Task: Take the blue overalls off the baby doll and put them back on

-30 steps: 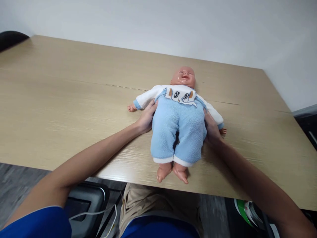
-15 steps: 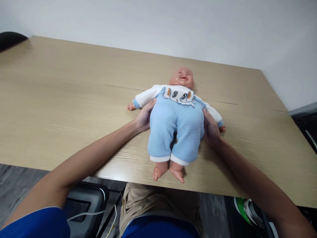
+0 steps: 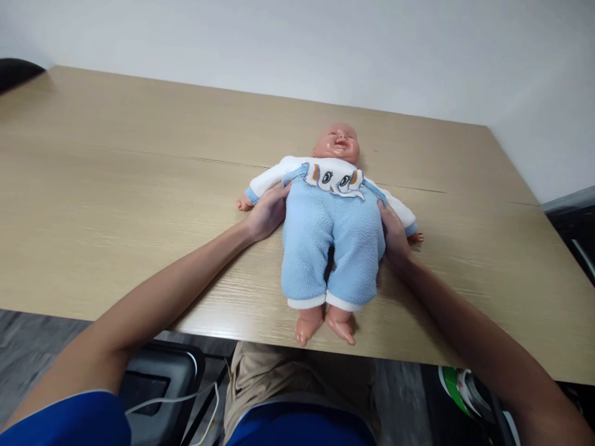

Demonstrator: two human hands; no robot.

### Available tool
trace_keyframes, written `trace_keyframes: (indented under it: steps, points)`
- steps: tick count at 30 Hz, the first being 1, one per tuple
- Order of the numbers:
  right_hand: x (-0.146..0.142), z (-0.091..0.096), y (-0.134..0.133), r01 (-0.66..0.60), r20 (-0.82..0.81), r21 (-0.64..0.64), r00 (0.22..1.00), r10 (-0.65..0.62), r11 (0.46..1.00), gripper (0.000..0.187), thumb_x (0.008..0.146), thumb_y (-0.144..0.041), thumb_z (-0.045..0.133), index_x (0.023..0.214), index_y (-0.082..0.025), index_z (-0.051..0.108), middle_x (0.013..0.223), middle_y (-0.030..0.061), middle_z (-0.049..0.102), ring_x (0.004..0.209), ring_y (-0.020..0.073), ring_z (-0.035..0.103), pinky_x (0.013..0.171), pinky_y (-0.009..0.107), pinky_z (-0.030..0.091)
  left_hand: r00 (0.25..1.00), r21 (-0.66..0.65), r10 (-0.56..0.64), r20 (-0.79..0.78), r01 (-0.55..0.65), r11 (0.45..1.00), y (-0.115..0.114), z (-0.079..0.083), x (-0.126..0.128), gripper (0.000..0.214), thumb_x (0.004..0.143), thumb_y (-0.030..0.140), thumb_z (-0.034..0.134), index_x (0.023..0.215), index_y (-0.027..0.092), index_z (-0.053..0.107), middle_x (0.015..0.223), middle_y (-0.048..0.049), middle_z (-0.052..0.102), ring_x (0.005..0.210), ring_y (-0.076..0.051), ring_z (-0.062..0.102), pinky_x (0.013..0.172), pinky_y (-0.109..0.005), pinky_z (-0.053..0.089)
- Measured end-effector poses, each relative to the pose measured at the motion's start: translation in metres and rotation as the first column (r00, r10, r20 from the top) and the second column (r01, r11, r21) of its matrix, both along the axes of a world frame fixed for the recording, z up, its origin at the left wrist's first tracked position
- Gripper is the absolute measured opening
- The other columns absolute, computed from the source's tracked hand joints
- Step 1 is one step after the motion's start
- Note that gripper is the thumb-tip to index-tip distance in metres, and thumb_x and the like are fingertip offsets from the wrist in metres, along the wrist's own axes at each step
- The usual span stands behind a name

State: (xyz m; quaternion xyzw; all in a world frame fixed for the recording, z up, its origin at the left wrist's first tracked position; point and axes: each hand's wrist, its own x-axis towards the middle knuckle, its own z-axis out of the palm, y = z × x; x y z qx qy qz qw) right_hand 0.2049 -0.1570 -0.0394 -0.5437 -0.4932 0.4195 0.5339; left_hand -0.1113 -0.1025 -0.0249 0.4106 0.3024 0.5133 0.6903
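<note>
A baby doll (image 3: 332,210) lies on its back on the wooden table (image 3: 139,186), its head toward the wall and its feet near the front edge. It wears a white top and fuzzy blue overalls with an embroidered animal face on the bib. My left hand (image 3: 269,210) grips the doll's side at the waist, below its outstretched arm. On the opposite side, my right hand (image 3: 395,232) holds the waist in the same way. Both thumbs rest on the blue cloth, while most of the fingers are hidden beside or under the body.
Behind the table stands a pale wall (image 3: 279,49). A black rounded object (image 3: 18,73) shows at the far left. Below the front edge are a dark case (image 3: 158,384) with a white cable (image 3: 176,399) and, at right, green and white rolls (image 3: 458,390).
The doll has turned slightly between my hands: its feet have shifted a little right and its head a little left. Both hands keep their hold at the waist.
</note>
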Motion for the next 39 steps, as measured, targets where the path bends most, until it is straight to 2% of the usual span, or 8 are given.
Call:
trace_keyframes:
  steps: [5, 10, 16, 22, 24, 29, 34, 39]
  points:
    - [-0.007, 0.009, -0.004, 0.084, -0.058, 0.004, 0.995, -0.083, 0.996, 0.039, 0.107, -0.065, 0.082, 0.129, -0.033, 0.085, 0.155, 0.0074, 0.085, 0.161, 0.0344, 0.071, 0.149, 0.055, 0.049, 0.998, 0.077, 0.062, -0.014, -0.061, 0.995, 0.003, 0.001, 0.001, 0.04, 0.098, 0.06, 0.097, 0.115, 0.027, 0.081, 0.137, -0.0093, 0.087, 0.161, -0.043, 0.067, 0.134, -0.054, 0.057]
    - [-0.009, 0.014, -0.01, 0.139, 0.014, 0.035, 0.99, -0.14, 0.99, 0.032, 0.104, -0.067, 0.084, 0.108, -0.036, 0.08, 0.127, 0.007, 0.084, 0.139, 0.0346, 0.072, 0.131, 0.051, 0.06, 0.99, 0.162, 0.104, -0.1, -0.087, 0.983, 0.012, -0.009, -0.006, 0.045, 0.098, 0.071, 0.095, 0.102, 0.029, 0.08, 0.119, -0.0096, 0.08, 0.142, -0.041, 0.07, 0.126, -0.053, 0.055]
    - [-0.007, 0.027, -0.016, 0.121, 0.118, 0.194, 0.982, -0.146, 0.973, 0.04, 0.105, -0.062, 0.085, 0.089, -0.034, 0.063, 0.087, 0.0012, 0.055, 0.088, 0.0285, 0.054, 0.096, 0.047, 0.062, 0.949, 0.311, 0.156, -0.273, -0.066, 0.948, 0.014, -0.005, -0.01, 0.06, 0.096, 0.083, 0.097, 0.098, 0.026, 0.079, 0.1, -0.0053, 0.065, 0.104, -0.027, 0.06, 0.106, -0.042, 0.051]
    - [0.001, 0.053, 0.008, 0.035, 0.025, 0.113, 0.999, -0.038, 0.993, 0.049, 0.096, -0.062, 0.093, 0.083, -0.032, 0.057, 0.074, -0.0034, 0.04, 0.065, 0.0193, 0.036, 0.055, 0.035, 0.043, 0.9, 0.554, 0.314, -0.302, -0.103, 0.826, 0.028, -0.014, -0.006, 0.069, 0.103, 0.094, 0.083, 0.116, 0.027, 0.069, 0.106, -0.0041, 0.065, 0.097, -0.023, 0.059, 0.095, -0.039, 0.052]
    - [0.003, 0.057, 0.021, -0.015, 0.006, 0.067, 1.0, 0.015, 0.998, 0.054, 0.093, -0.066, 0.092, 0.081, -0.031, 0.053, 0.073, -0.0033, 0.041, 0.064, 0.0186, 0.038, 0.055, 0.035, 0.041, 0.898, 0.564, 0.322, -0.301, -0.105, 0.819, 0.034, -0.021, -0.007, 0.069, 0.107, 0.094, 0.077, 0.118, 0.027, 0.065, 0.103, -0.0029, 0.063, 0.09, -0.02, 0.057, 0.087, -0.037, 0.05]
    - [0.01, 0.05, 0.036, -0.177, 0.162, -0.033, 0.97, 0.18, 0.984, 0.052, 0.092, -0.071, 0.091, 0.083, -0.029, 0.062, 0.086, 0.0035, 0.066, 0.087, 0.0275, 0.063, 0.077, 0.042, 0.058, 0.873, 0.569, 0.328, -0.361, -0.072, 0.819, 0.037, -0.025, -0.011, 0.065, 0.112, 0.091, 0.073, 0.115, 0.026, 0.065, 0.098, -0.0018, 0.061, 0.088, -0.019, 0.057, 0.085, -0.036, 0.05]
    - [0.013, 0.047, 0.02, -0.116, 0.298, 0.022, 0.949, 0.104, 0.993, 0.055, 0.097, -0.075, 0.09, 0.085, -0.029, 0.062, 0.084, -0.0003, 0.055, 0.081, 0.0219, 0.051, 0.072, 0.036, 0.049, 0.858, 0.604, 0.353, -0.373, -0.064, 0.794, 0.033, -0.021, -0.013, 0.064, 0.113, 0.09, 0.073, 0.113, 0.026, 0.068, 0.1, -0.0037, 0.067, 0.093, -0.021, 0.062, 0.091, -0.038, 0.056]
    - [0.015, 0.073, 0.022, -0.087, 0.394, 0.053, 0.917, 0.059, 0.995, 0.051, 0.105, -0.069, 0.084, 0.082, -0.028, 0.065, 0.076, -0.0011, 0.052, 0.072, 0.0201, 0.046, 0.066, 0.036, 0.042, 0.806, 0.647, 0.456, -0.378, -0.123, 0.753, 0.03, -0.022, -0.013, 0.058, 0.116, 0.084, 0.072, 0.118, 0.026, 0.071, 0.104, -0.0036, 0.068, 0.094, -0.02, 0.063, 0.09, -0.038, 0.056]
